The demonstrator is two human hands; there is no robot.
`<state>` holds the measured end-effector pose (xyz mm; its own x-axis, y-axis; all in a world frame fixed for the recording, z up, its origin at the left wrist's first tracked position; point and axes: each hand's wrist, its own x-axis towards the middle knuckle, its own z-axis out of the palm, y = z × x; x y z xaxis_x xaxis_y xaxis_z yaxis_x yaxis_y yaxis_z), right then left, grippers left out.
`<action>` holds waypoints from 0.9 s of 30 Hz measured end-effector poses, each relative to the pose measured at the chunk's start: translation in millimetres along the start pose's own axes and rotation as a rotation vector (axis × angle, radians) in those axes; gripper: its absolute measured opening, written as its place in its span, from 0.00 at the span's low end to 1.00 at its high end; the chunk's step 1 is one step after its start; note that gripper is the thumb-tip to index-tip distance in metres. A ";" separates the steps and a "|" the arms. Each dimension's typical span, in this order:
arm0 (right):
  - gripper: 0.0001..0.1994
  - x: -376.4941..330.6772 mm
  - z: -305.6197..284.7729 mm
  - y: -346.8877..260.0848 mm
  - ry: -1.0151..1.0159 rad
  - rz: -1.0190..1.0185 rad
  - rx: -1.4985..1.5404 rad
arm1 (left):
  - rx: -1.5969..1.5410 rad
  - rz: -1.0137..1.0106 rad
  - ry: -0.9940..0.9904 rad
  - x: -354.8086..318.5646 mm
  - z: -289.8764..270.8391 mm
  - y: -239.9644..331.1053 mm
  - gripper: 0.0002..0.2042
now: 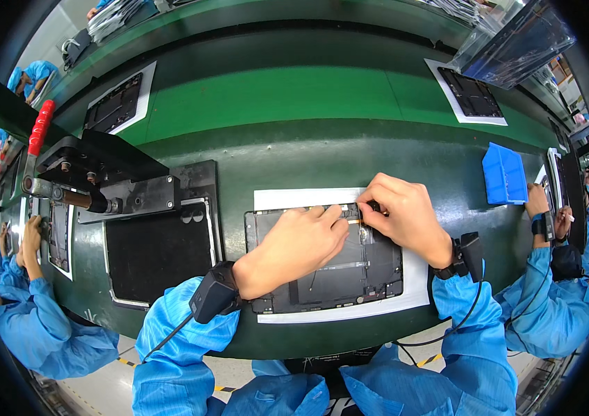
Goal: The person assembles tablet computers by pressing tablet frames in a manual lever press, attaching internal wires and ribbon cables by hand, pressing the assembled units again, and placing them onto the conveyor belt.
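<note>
An opened tablet housing [329,277], dark with bared inner parts, lies on a white sheet [412,284] before me. Across its upper left part rests my left hand [294,243], fingers bent and close together, tips near the upper edge by a small orange-and-white strip [354,221]. Whatever lies under those fingertips is hidden. At the same edge, slightly to the right, my right hand [398,211] pinches with thumb and forefinger. Something small and dark shows between them, too little of it to name. Both wrists wear black strapped devices with cables.
Left of the housing stands a black clamp fixture [128,197] with a red handle [41,128], over a dark framed panel [156,256]. A blue bin [504,175] sits at the right. Two more tablet housings lie on the green strip behind. Co-workers sit on both sides.
</note>
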<state>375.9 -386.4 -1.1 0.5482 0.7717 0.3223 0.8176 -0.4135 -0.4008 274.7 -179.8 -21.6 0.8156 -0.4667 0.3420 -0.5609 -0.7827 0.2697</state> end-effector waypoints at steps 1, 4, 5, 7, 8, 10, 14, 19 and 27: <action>0.05 -1.0 0.7 -0.2 0.000 0.000 -0.001 | -0.003 0.002 0.009 0.2 -0.3 -0.5 0.10; 0.08 -3.7 1.4 -1.1 0.022 -0.130 -0.121 | -0.006 0.007 0.017 -0.8 0.0 -1.6 0.10; 0.09 -4.8 -1.7 -2.0 0.002 -0.175 -0.168 | -0.007 0.010 0.015 -1.6 0.0 -2.2 0.10; 0.11 -5.6 -5.9 -5.1 -0.019 -0.223 -0.212 | -0.003 0.003 0.012 -0.8 0.9 -1.2 0.10; 0.12 -5.7 -7.4 -6.8 -0.039 -0.223 -0.246 | -0.002 0.000 0.009 -0.3 1.6 -1.0 0.10; 0.12 -5.9 -9.0 -9.2 -0.060 -0.224 -0.276 | -0.002 0.001 0.007 -1.0 2.6 -2.3 0.10; 0.13 -7.4 -10.3 -12.4 -0.088 -0.171 -0.315 | 0.004 0.007 0.018 0.0 -0.8 -0.8 0.11; 0.16 -17.5 -8.4 -6.3 -0.035 -0.170 -0.231 | 0.026 -0.050 0.081 0.1 -4.4 1.6 0.12; 0.17 -24.4 -0.9 -15.0 0.108 -0.250 -0.200 | 0.071 -0.206 0.188 8.5 0.1 4.0 0.14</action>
<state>350.5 -399.4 -2.2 0.3335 0.8096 0.4830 0.9414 -0.3130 -0.1254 279.4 -186.9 -17.7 0.8672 -0.2157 0.4488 -0.3694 -0.8830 0.2895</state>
